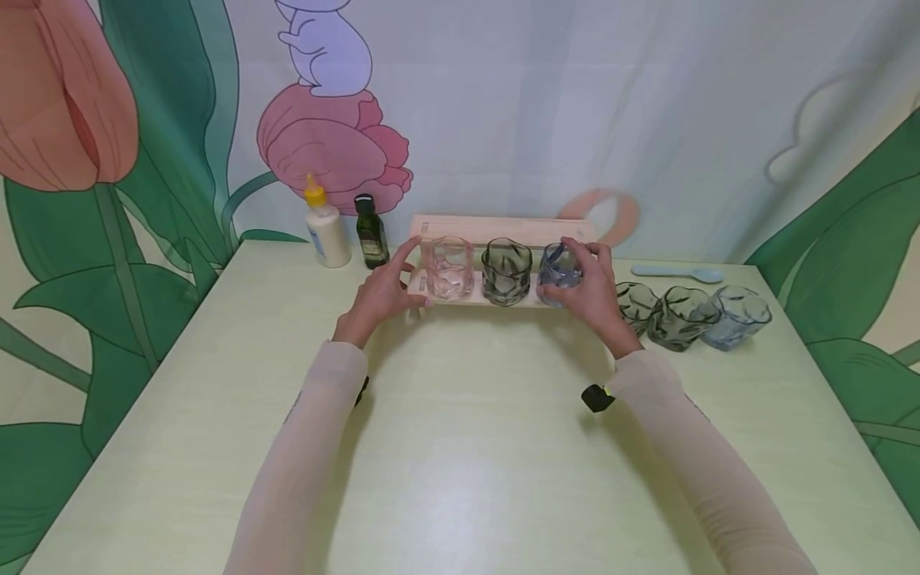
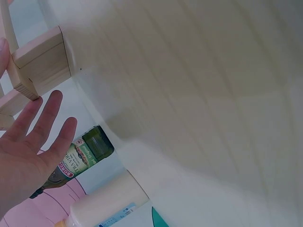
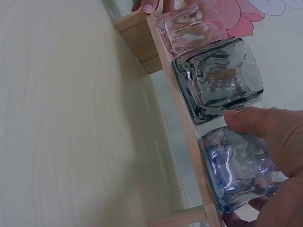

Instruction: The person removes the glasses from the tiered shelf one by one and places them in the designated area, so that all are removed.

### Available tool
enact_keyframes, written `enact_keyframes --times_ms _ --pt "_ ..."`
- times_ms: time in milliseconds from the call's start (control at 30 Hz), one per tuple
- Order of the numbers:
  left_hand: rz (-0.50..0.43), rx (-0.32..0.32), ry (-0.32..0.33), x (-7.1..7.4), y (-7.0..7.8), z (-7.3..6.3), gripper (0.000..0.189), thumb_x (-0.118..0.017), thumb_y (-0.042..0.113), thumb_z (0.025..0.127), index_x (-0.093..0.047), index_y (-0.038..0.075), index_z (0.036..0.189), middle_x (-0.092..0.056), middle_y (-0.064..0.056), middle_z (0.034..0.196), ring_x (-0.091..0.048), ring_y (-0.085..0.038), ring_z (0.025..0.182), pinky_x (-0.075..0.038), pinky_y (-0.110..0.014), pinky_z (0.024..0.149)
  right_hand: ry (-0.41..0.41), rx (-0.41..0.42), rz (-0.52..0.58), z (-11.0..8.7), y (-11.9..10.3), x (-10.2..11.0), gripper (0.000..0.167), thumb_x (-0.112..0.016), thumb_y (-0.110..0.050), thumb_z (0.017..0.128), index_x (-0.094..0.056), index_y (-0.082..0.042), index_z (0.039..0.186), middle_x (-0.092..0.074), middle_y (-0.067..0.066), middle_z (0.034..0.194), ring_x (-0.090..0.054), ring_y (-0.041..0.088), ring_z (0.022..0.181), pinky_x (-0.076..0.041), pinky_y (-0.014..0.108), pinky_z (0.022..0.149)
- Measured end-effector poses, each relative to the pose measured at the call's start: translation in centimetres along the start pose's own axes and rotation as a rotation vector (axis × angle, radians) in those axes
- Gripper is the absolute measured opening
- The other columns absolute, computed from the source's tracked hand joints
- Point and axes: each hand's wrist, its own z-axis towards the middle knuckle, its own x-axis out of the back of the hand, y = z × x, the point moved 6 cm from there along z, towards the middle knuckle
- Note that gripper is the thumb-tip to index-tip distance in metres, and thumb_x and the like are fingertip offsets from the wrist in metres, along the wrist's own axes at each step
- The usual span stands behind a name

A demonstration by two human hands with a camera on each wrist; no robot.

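Observation:
A two-tier wooden rack (image 1: pixel 496 230) stands near the back of the table. Along its lower board sit a pink glass (image 1: pixel 450 275), a dark grey glass (image 1: pixel 506 275) and a blue glass (image 1: pixel 557 275), all with wavy walls. My left hand (image 1: pixel 381 294) holds the rack's left end, beside the pink glass, thumb at the front board. In the left wrist view its other fingers (image 2: pixel 49 109) spread out below the wooden end. My right hand (image 1: pixel 592 289) grips the blue glass, with the thumb (image 3: pixel 241 118) on the side facing the grey glass.
To the right stand two dark glasses (image 1: pixel 676 323) and a pale blue glass (image 1: pixel 740 315), close together. Behind them lies a light blue spoon (image 1: pixel 676 272). Left of the rack are a dark green bottle (image 1: pixel 370 235) and a cream bottle (image 1: pixel 328 235) with a yellow nozzle. A printed curtain (image 1: pixel 503 104) hangs behind.

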Motion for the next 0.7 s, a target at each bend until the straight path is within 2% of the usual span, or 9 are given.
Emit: enact_keyframes --times_ms 367,700 --pt "0.001 0.008 0.002 0.0 0.1 -0.1 0.106 -0.084 0.025 0.081 -0.012 0.041 0.158 -0.058 -0.014 0.142 -0.065 -0.034 0.109 -0.052 -0.054 0.089 -0.013 0.000 0.018 -0.1 0.1 0.6 0.083 -0.085 -0.019 0.079 -0.043 -0.015 0.151 -0.031 0.023 0.144 -0.047 0.041 0.119 -0.044 0.055 0.094" --pt "0.003 0.011 -0.001 -0.1 0.1 0.0 0.107 -0.085 0.026 0.081 -0.012 0.042 0.158 -0.058 -0.013 0.142 -0.064 -0.034 0.109 -0.052 -0.055 0.090 -0.009 0.029 0.039 -0.4 -1.0 1.5 0.082 -0.084 -0.017 0.080 -0.043 -0.014 0.151 -0.031 0.023 0.143 -0.047 0.042 0.118 -0.043 0.054 0.091"
